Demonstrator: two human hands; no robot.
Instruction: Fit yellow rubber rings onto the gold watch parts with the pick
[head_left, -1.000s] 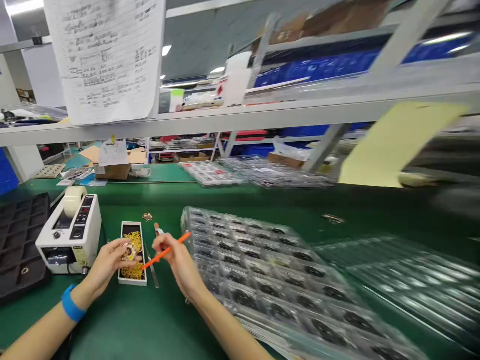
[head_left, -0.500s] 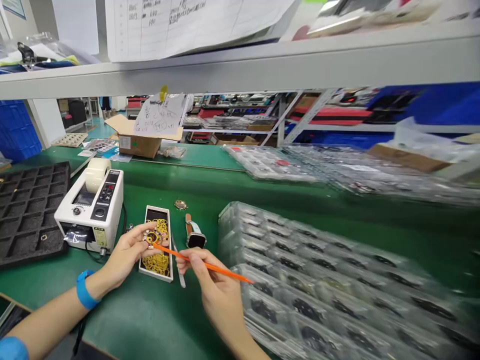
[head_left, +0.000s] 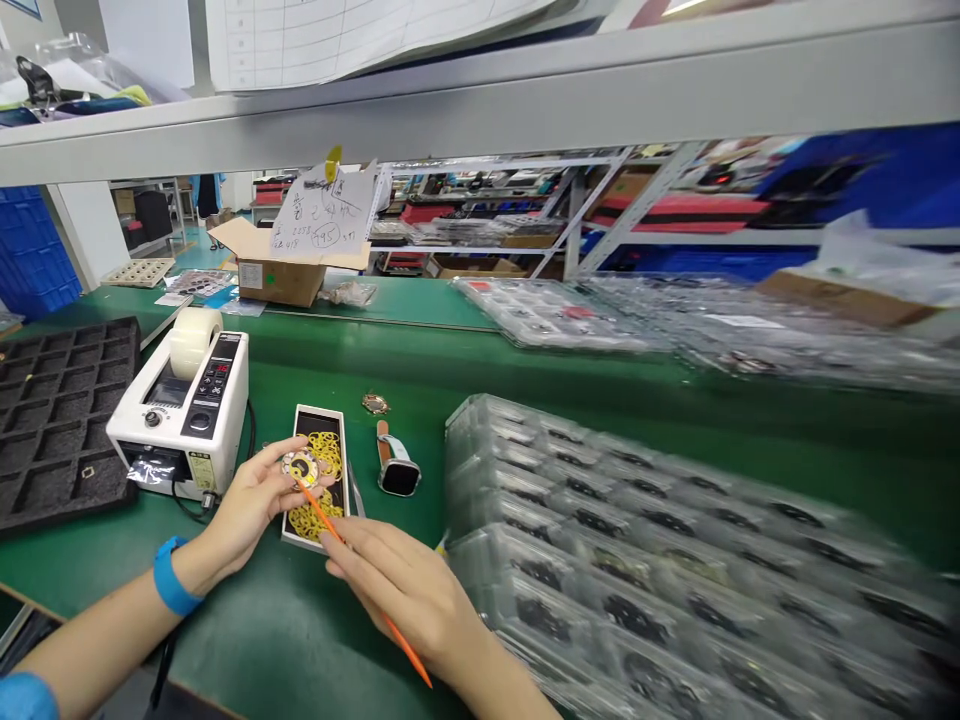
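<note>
My left hand (head_left: 251,500) pinches a round watch case (head_left: 301,467) with a pale rim and a yellow ring inside, above a white box. My right hand (head_left: 409,580) is closed around a thin orange pointed stick (head_left: 319,508), its tip at the lower edge of the case. Several yellow rings (head_left: 315,522) fill the white box (head_left: 346,440) under the left hand. Partly covered by the right hand, a slim metal tool (head_left: 355,492) lies beside the box. Farther right rest a smartwatch (head_left: 399,477) with a brown and light strap and another round metal watch part (head_left: 375,403).
A white tape dispenser (head_left: 225,400) stands left of the box, beside a black compartment tray (head_left: 60,420). Stacked clear plastic trays (head_left: 600,520) with dark parts take up the right side. A cardboard box (head_left: 281,280) stands at the back, below a grey shelf beam (head_left: 480,95).
My right hand has turned and lowered, so the orange stick points more steeply up to the case. The left hand keeps the case, now tilted more toward me. The view has shifted slightly.
</note>
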